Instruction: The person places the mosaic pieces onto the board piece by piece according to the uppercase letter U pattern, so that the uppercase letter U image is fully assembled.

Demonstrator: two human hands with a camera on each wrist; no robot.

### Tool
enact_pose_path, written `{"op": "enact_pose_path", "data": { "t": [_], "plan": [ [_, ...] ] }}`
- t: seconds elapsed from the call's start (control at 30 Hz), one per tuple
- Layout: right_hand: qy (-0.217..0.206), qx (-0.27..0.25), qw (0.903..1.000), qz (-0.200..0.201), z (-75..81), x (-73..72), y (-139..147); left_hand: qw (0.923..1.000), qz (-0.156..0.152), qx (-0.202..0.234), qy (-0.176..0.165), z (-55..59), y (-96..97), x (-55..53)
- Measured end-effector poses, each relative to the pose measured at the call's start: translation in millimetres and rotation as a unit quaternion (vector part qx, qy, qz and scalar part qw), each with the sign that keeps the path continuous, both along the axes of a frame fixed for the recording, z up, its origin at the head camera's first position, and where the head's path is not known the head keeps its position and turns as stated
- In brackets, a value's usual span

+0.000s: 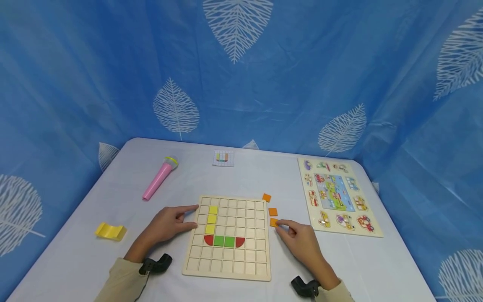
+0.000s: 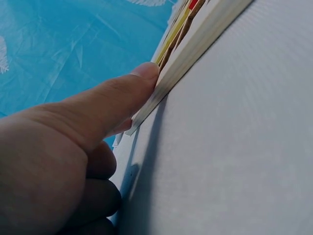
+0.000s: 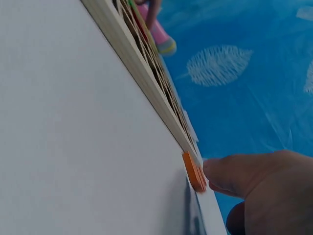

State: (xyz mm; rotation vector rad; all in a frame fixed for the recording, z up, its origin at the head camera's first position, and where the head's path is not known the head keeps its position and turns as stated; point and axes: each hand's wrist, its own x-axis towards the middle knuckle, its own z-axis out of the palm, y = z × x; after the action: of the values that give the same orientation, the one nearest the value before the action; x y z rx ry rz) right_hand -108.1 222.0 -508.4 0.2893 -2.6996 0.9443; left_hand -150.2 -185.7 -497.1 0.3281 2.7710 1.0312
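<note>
A square wooden grid board (image 1: 222,274) lies in the middle of the table. Three yellow tiles (image 1: 212,219) form a column in it, above a row of two green tiles (image 1: 229,241) with a red quarter-round tile (image 1: 240,242) at each end. My left hand (image 1: 167,224) touches the board's left edge with index fingertip and thumb. In the left wrist view, the thumb (image 2: 117,100) lies straight against the board's side. Right of the board, my right hand (image 1: 299,241) pinches the nearest orange tile (image 3: 193,171) at its right edge, with thumb and index fingertip.
Two more orange tiles (image 1: 273,212) lie beyond, beside the board. At the back stands a small pattern card (image 1: 223,158), lying flat. A pink toy microphone (image 1: 158,180) and a yellow curved block (image 1: 110,231) are at left. A picture puzzle board (image 1: 311,209) lies at right.
</note>
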Motion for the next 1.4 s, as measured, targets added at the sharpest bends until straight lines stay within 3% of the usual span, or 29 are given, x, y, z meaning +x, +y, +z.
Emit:
{"op": "enact_pose_path", "data": {
  "t": [0.13,0.37,1.0,1.4],
  "plan": [
    [-0.008,-0.013,0.9998,-0.008,0.1,-1.9,7.9,1.0000,-0.001,0.001,0.001,-0.5,-0.8,-0.4],
    [-0.056,0.008,0.9983,-0.015,0.8,-1.5,7.0,1.0000,-0.006,0.001,0.005,-0.8,-1.5,-0.9],
    [-0.010,0.052,0.9982,-0.027,-5.7,-5.5,4.6,0.9998,-0.012,0.001,0.019,-1.4,-1.8,-0.8],
    [-0.030,0.066,0.9968,-0.034,-3.6,-5.6,2.4,0.9998,-0.012,0.000,0.019,-1.4,-1.6,-0.2]
  ]
}}
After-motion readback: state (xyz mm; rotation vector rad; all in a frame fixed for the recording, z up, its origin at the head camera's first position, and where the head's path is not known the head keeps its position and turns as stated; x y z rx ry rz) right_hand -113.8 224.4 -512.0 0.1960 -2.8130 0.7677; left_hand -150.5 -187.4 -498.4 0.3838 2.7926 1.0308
